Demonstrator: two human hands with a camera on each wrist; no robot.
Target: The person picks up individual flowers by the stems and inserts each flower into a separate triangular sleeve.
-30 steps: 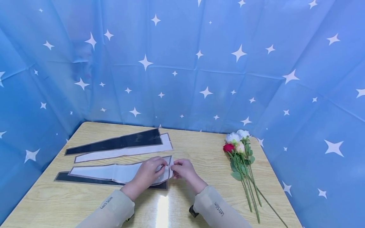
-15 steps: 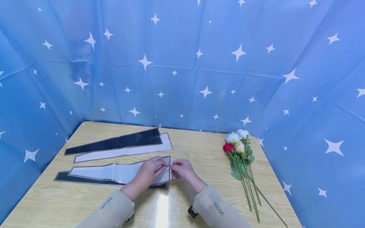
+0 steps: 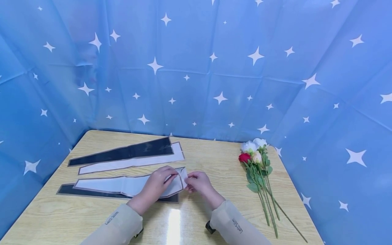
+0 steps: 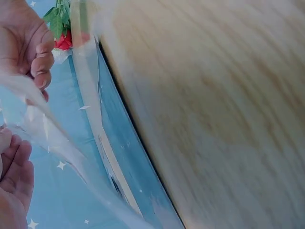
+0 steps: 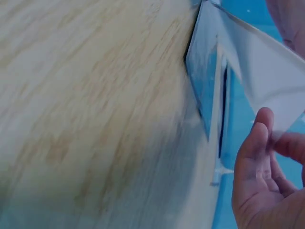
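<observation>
A tapered white flower sleeve (image 3: 101, 184) with a brown border lies over a black one (image 3: 66, 190), its wide end toward the right. My left hand (image 3: 152, 183) pinches a layer near that wide end. My right hand (image 3: 199, 182) pinches the white flap at the mouth between thumb and fingers, pulling it clear of the other layer. In the right wrist view, the white layer (image 5: 271, 71) rises as a sloped sheet to the right fingertips (image 5: 263, 119). The left wrist view shows a pale, see-through edge of the sleeve between both hands.
Farther back lie another black sleeve (image 3: 128, 152) and a white one (image 3: 163, 159), partly overlapped. On the right rest several artificial flowers, among them a red rose (image 3: 244, 157) and white blooms (image 3: 249, 147), with long green stems (image 3: 269, 204). A blue star-patterned curtain (image 3: 196, 68) surrounds the table.
The hands were close together at the sleeve's mouth. Now they are slightly farther apart, the left a little leftward, and a wider piece of white flap shows between them.
</observation>
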